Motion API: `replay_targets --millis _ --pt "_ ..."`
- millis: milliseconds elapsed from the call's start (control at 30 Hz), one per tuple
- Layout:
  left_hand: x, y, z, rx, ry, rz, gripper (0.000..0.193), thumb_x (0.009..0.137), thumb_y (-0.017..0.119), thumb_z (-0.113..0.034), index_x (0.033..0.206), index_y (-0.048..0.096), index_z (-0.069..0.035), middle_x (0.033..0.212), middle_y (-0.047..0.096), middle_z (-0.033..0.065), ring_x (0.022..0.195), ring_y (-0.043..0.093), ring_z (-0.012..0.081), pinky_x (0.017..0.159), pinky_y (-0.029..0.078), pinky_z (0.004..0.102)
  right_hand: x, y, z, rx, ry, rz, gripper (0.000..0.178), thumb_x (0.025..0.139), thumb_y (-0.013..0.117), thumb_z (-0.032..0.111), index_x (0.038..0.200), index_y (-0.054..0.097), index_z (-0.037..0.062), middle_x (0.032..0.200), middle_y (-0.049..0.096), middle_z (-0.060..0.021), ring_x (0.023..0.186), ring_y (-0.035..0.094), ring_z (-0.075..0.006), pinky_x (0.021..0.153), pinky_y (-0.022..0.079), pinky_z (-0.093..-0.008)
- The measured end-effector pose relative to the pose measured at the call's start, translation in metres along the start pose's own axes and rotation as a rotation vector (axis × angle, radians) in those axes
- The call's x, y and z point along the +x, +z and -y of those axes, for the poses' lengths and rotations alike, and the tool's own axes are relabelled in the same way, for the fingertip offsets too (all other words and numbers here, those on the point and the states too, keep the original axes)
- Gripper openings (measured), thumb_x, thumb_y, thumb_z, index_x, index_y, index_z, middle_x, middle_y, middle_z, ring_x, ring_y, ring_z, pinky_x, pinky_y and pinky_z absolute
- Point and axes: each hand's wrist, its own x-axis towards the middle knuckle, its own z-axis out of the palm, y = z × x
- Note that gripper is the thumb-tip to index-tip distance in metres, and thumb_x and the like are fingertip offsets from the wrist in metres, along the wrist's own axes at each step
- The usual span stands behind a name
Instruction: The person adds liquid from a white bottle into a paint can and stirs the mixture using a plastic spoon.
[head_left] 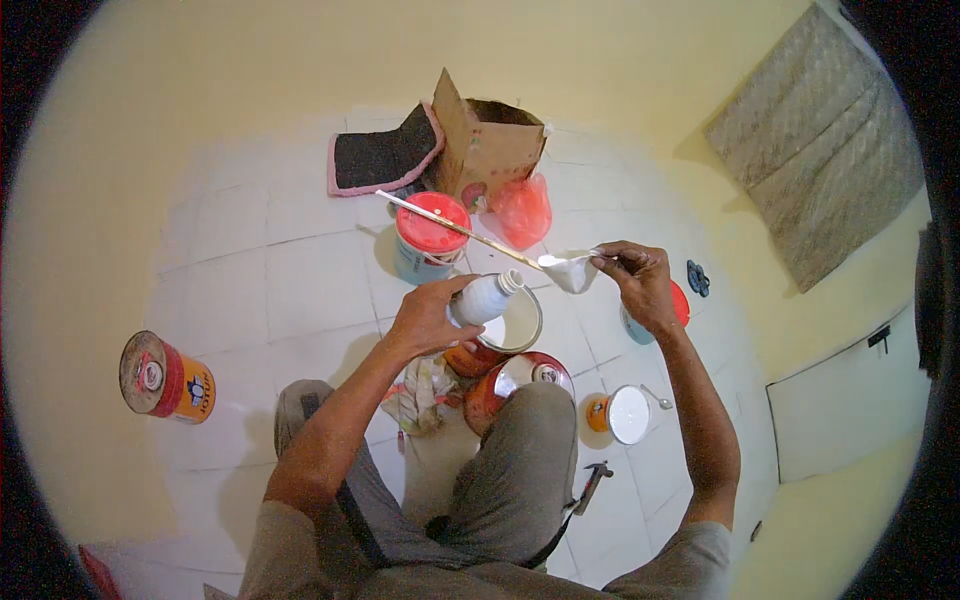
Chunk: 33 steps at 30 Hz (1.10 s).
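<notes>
My left hand (pixel 428 316) grips a small white plastic bottle (pixel 487 297), tilted with its open mouth toward the right. My right hand (pixel 640 283) pinches a small white cup-like piece (pixel 571 271) just beyond the bottle's mouth. Both are held over an open paint can (pixel 512 330) holding pale liquid. A long thin stick (pixel 455 227) lies across a bucket with a red lid (pixel 431 237) behind them. I sit on the tiled floor with my knees up.
An orange paint tin (pixel 165 378) lies on its side at the left. A second open can (pixel 521 378), a small tin with a white lid (pixel 620 413), a rag (pixel 421 392), a hammer (pixel 592 485), a cardboard box (pixel 488 148), a red bag (pixel 524 208) and a mat (pixel 385 157) surround me.
</notes>
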Motion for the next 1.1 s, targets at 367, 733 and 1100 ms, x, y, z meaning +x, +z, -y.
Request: replay_targets --millis 367,733,1100 --pt "0.000 0.006 0.000 -0.026 0.100 -0.033 0.079 0.067 0.089 -0.036 0.140 0.065 -0.013 0.115 0.074 0.0206 0.104 0.072 0.0390 0.093 0.057 0.0491 0.007 -0.002 0.037 -0.197 -0.060 0.127 0.013 0.096 0.070 0.000 0.106 0.078 -0.0004 0.100 0.080 -0.0145 0.088 0.076 -0.0192 0.082 0.060 -0.0331" --pt "0.000 0.005 -0.003 0.013 0.093 -0.020 0.079 0.068 0.088 -0.032 0.142 0.064 -0.017 0.112 0.074 0.0207 0.104 0.071 0.0385 0.092 0.056 0.0499 0.014 -0.001 0.065 -0.330 -0.157 0.201 0.015 0.092 0.068 -0.006 0.102 0.078 -0.0003 0.098 0.078 -0.0152 0.088 0.076 -0.0256 0.082 0.060 -0.0361" --pt "0.003 0.003 -0.007 -0.035 0.006 0.041 0.083 0.066 0.092 -0.038 0.142 0.064 -0.017 0.119 0.076 0.0178 0.108 0.073 0.0382 0.099 0.056 0.0501 0.026 -0.005 0.076 -0.502 -0.310 0.250 0.016 0.088 0.069 0.002 0.100 0.080 0.0059 0.094 0.076 -0.0132 0.085 0.075 -0.0326 0.075 0.060 -0.0417"
